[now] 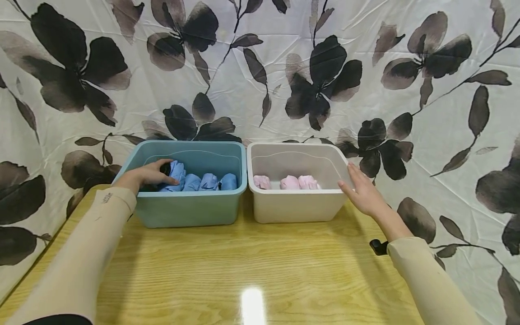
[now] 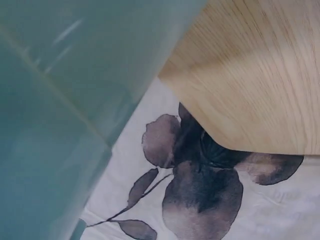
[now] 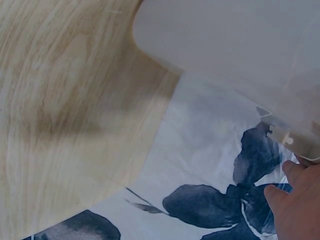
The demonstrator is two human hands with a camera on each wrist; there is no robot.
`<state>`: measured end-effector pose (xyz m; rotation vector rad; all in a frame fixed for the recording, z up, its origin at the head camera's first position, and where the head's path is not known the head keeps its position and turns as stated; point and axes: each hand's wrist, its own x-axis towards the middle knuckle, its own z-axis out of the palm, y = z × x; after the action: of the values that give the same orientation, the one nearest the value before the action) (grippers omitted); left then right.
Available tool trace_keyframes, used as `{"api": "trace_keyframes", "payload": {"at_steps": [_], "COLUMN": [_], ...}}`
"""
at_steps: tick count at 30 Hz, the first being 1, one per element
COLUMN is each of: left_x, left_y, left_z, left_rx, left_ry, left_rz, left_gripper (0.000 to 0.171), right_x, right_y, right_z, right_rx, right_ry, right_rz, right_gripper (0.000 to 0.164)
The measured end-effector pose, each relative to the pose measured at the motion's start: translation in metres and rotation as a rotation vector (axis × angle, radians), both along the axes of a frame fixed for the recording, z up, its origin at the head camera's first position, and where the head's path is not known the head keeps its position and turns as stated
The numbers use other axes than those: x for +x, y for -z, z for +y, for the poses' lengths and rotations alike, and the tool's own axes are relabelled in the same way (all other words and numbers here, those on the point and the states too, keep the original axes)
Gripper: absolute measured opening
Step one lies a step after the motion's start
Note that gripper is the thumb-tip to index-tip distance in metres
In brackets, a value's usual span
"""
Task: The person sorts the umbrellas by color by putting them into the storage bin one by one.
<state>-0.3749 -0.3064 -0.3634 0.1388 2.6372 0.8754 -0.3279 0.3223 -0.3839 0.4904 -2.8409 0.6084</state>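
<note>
A blue-green bin (image 1: 188, 210) and an off-white bin (image 1: 298, 207) stand side by side on the table. Inside the blue-green one lies a row of blue rolled cloth bundles (image 1: 209, 181). My left hand (image 1: 148, 175) reaches over its left end and grips the leftmost blue bundle (image 1: 177, 170), thumb in front; the other fingertips are partly hidden. Several pink rolled bundles (image 1: 290, 182) lie in the off-white bin. Along that bin's right rim rests my right hand (image 1: 363, 192), its fingers extended. The right wrist view catches part of this hand (image 3: 300, 205) beside the rim.
The wooden table (image 1: 195, 271) extends in front of both bins. A white cloth with dark flowers (image 1: 260, 67) hangs directly behind them and along the sides. Near the right cuff is a small black object (image 1: 378, 247).
</note>
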Motion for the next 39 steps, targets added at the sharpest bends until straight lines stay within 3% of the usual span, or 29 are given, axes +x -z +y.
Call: {"api": "trace_keyframes", "payload": {"at_steps": [7,18,22,31,35,39], "left_x": [0.005,0.005,0.006,0.007,0.006,0.008], "left_y": [-0.001,0.002,0.002,0.001,0.002,-0.001], "left_z": [0.004,0.001,0.002,0.008,0.01,0.014], "left_rx": [-0.026,-0.091,-0.091,-0.083,-0.071,-0.116], "left_ry": [0.029,0.042,0.039,0.036,0.015,-0.024], "left_rz": [-0.039,-0.004,-0.037,0.001,0.053,0.171], "left_gripper": [0.105,0.098,0.096,0.089,0.084,0.078], "right_x": [0.003,0.001,0.001,0.002,0.001,0.002], "right_y": [0.001,0.005,0.004,0.002,-0.002,-0.003], "right_z": [0.001,0.004,0.004,0.006,0.004,0.003], "right_rx": [-0.006,0.0,-0.001,0.045,0.075,0.054], "right_ry": [0.001,0.0,0.0,0.021,0.029,0.046], "right_rz": [0.009,0.02,0.013,-0.004,-0.025,-0.028], "right_gripper": [0.078,0.078,0.079,0.081,0.083,0.084]}}
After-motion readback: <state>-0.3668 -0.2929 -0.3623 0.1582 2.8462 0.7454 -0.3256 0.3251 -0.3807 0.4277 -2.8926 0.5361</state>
